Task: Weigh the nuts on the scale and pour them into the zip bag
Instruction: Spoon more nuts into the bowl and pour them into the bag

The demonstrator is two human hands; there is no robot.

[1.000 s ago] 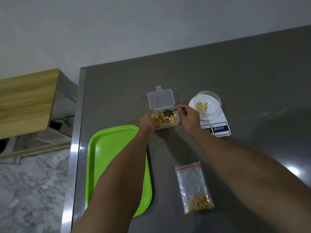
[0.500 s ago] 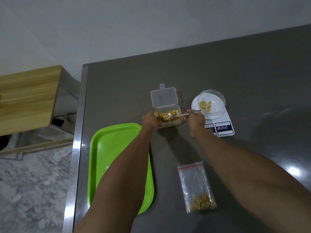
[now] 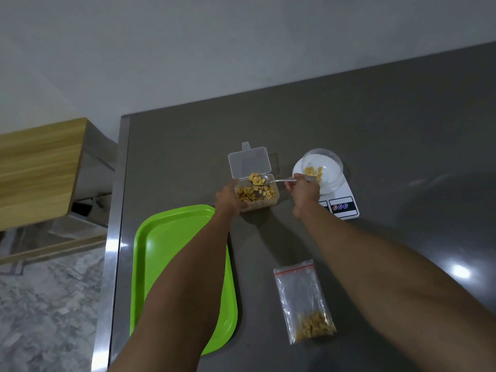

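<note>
A clear plastic box of nuts (image 3: 256, 196) stands on the grey table with its lid (image 3: 249, 162) hinged back. My left hand (image 3: 227, 197) grips the box's left side. My right hand (image 3: 303, 193) holds a metal spoon (image 3: 279, 180) whose bowl, heaped with nuts, is lifted just above the box. To the right a white scale (image 3: 339, 196) carries a clear bowl (image 3: 323, 163) with a few nuts in it. A zip bag (image 3: 303, 299) with a red seal lies flat nearer me, with some nuts at its bottom.
A bright green tray (image 3: 171, 253) lies at the left under my left forearm, near the table's metal left edge (image 3: 112, 248). A wooden cabinet (image 3: 40, 173) stands beyond that edge over a marble floor. A wall rises behind the table.
The spoon dipped into the box, then rose loaded with nuts. My right hand drew back to the right, toward the scale. My left hand stayed on the box.
</note>
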